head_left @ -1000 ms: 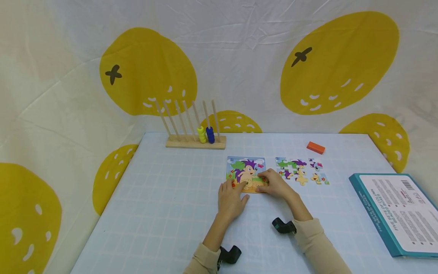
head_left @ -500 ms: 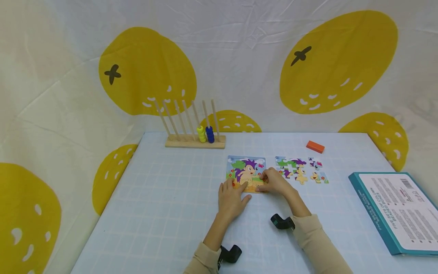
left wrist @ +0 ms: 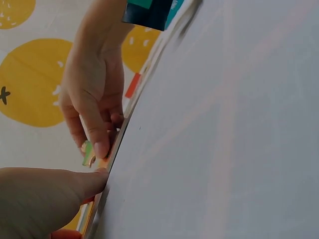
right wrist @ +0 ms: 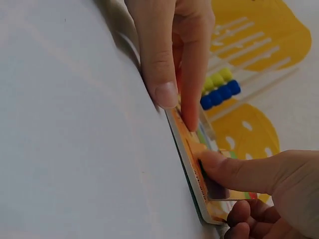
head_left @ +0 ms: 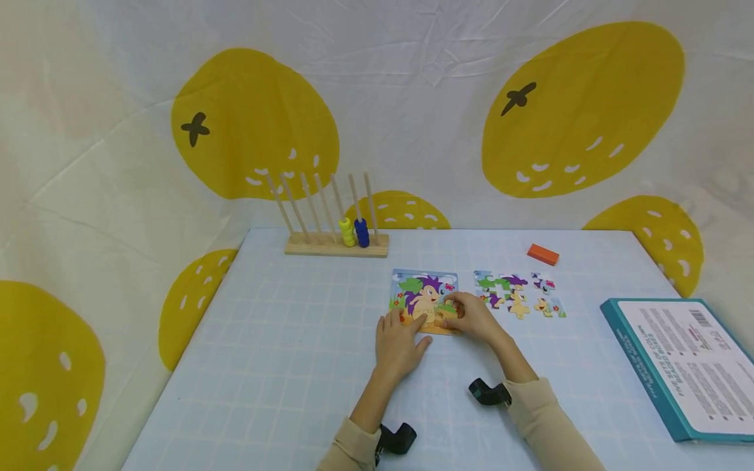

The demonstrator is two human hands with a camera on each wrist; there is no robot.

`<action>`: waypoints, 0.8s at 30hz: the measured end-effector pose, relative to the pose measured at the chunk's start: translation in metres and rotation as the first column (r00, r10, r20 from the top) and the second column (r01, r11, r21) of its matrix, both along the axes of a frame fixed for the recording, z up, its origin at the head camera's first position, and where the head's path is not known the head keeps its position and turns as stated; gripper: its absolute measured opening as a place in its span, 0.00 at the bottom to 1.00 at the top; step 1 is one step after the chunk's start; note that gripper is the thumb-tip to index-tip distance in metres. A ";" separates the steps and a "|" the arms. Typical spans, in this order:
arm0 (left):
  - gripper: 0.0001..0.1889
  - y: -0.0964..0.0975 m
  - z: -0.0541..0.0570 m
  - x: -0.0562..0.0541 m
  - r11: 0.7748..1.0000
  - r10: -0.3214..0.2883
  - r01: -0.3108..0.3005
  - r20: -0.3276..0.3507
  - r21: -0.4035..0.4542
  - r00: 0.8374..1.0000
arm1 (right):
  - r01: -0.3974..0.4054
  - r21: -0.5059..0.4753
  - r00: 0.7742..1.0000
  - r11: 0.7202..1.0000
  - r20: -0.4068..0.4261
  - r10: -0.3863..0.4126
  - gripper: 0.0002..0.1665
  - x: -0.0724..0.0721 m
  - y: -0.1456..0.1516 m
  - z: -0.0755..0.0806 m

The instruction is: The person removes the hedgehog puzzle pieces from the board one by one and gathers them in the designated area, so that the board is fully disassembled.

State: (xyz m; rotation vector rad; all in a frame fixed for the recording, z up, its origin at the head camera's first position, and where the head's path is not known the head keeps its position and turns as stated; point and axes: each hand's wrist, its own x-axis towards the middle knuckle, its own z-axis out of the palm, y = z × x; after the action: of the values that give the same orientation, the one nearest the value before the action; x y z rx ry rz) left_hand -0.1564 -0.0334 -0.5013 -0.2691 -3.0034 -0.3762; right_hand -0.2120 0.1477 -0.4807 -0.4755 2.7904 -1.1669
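A hedgehog jigsaw puzzle (head_left: 425,288) in a square tray lies flat on the table. My left hand (head_left: 397,343) rests on its lower left part with fingers extended, the index finger and thumb along the front edge. At the lower right corner my right hand (head_left: 480,320) pinches a puzzle piece (left wrist: 87,154) between thumb and fingers. In the left wrist view the piece stands tilted up from the puzzle, its green edge showing. The right wrist view shows the right thumb (right wrist: 239,172) on top of the piece, fingers curled beneath its outer edge.
Several loose jigsaw pieces (head_left: 518,306) lie right of the puzzle, with an orange block (head_left: 543,254) behind them. A wooden peg abacus (head_left: 337,247) with yellow and blue beads stands at the back. A teal and white box (head_left: 686,366) lies at the right edge.
The right hand has moved only slightly at the puzzle's lower right corner, and the piece's green surface shows more at its fingers. The left hand has stayed in place.
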 end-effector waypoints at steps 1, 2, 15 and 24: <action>0.24 0.000 0.000 0.000 1.000 -0.001 0.001 -0.004 -0.003 1.000 | -0.011 -0.005 1.000 1.000 -0.014 0.010 0.24 0.000 0.001 -0.001; 0.24 0.000 0.000 0.000 1.000 0.000 0.000 -0.007 -0.006 1.000 | -0.020 -0.017 0.999 1.000 -0.025 0.019 0.21 0.000 0.001 -0.002; 0.25 0.002 0.000 0.001 1.000 0.020 -0.020 -0.001 0.011 1.000 | -0.019 -0.333 0.995 0.943 0.089 0.052 0.10 0.011 0.035 -0.006; 0.24 0.002 0.000 0.003 0.999 0.015 -0.014 -0.026 0.029 1.000 | 0.223 -0.096 0.975 0.970 0.040 -0.220 0.28 0.036 0.094 0.008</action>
State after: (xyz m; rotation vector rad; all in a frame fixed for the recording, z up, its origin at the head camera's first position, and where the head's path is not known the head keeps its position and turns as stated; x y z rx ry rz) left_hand -0.1537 -0.0314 -0.5009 -0.2477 -2.9697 -0.4106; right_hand -0.1760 0.2414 -0.4729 -0.1525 2.8270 -1.3493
